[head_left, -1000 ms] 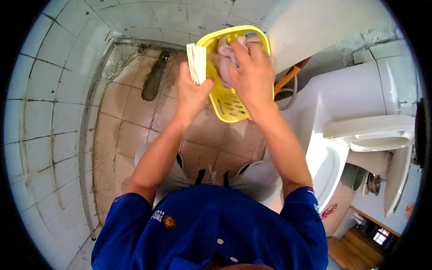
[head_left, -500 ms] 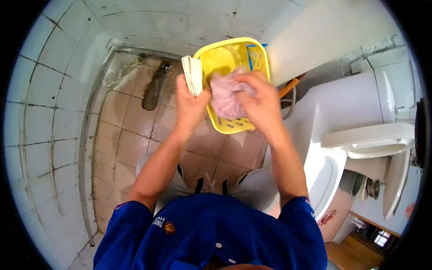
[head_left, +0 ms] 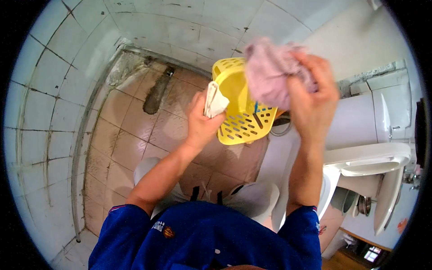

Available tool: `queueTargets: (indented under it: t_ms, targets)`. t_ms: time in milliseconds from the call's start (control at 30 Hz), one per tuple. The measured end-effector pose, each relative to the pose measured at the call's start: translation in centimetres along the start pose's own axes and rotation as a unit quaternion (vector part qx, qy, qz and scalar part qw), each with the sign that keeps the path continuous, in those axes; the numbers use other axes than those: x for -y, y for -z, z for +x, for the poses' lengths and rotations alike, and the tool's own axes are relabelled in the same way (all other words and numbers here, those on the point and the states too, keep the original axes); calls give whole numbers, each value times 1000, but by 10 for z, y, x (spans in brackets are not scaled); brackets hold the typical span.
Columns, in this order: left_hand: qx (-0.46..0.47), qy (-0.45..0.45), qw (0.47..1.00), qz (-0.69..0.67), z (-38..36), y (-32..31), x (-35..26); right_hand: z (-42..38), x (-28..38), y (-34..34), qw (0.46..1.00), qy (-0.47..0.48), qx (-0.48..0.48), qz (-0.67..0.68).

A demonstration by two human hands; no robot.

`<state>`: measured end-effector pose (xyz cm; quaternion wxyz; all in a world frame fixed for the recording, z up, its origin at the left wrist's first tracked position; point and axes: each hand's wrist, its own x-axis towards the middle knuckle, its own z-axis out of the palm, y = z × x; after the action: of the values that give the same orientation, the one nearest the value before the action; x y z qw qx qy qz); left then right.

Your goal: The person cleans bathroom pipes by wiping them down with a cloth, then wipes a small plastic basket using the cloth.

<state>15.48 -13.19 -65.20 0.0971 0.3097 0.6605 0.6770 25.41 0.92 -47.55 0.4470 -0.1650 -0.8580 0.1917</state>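
My left hand (head_left: 202,123) is closed on a folded cream cloth (head_left: 215,101), its fingers at the left rim of a yellow perforated basket (head_left: 245,128). A crumpled pinkish cloth (head_left: 270,74) hangs from my right hand (head_left: 315,96), whose fingers and thumb pinch it above the basket's right side. The basket tilts, and its inside shows between my hands. Part of its right wall is hidden behind the pink cloth. A blue strip shows on the basket below that cloth.
A white toilet (head_left: 353,121) with its seat raised stands at the right. Grey-white tiled walls (head_left: 36,112) enclose the pinkish tiled floor (head_left: 130,148), which has a dark stained recess (head_left: 157,94). Pots (head_left: 363,204) sit at the lower right.
My right hand has lifted the pink cloth up and to the right, out of the basket. My left hand has shifted right with the cream cloth. The basket has tilted.
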Motion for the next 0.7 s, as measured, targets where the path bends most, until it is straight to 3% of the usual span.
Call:
queueTargets:
  t_ms: [33,100,133,200,233,300,333,400,467,533,567,600,633,700]
  targets:
    - [-14,-56,998,39,0,0,1,12,2,3,1000,2,-2,2]
    - [-2,-58,997,40,-2,2,-3,31,4,5,989,21,46,-141]
    - [9,-56,998,39,-5,2,-5,36,4,1,988,21,46,-143]
    - [16,-71,997,39,-9,2,-6,48,7,-14,944,5,163,-287]
    - [15,-61,998,31,-11,1,-9,54,5,-23,943,8,165,-290]
    - [11,-50,998,22,-14,3,-10,63,-4,-46,876,-53,351,-325]
    - [28,-52,998,31,-16,4,-10,65,-5,-55,875,-50,353,-327]
    - [41,-55,997,39,-16,5,-5,70,-5,-70,864,-106,492,-17]
    - [22,-170,983,71,-14,3,0,66,4,-75,855,-74,512,23]
    - [16,-191,979,75,-13,3,-2,69,-2,-78,842,-43,534,66]
    - [22,-139,989,37,-15,3,-6,77,-18,-77,887,25,446,-117]
    - [27,-90,996,-3,-15,4,-8,81,-30,-77,890,95,334,-297]
    - [31,-86,996,-3,-14,4,-8,81,-34,-79,888,98,335,-299]
    - [38,-81,996,-7,-14,4,-7,79,-40,-82,811,39,460,-359]
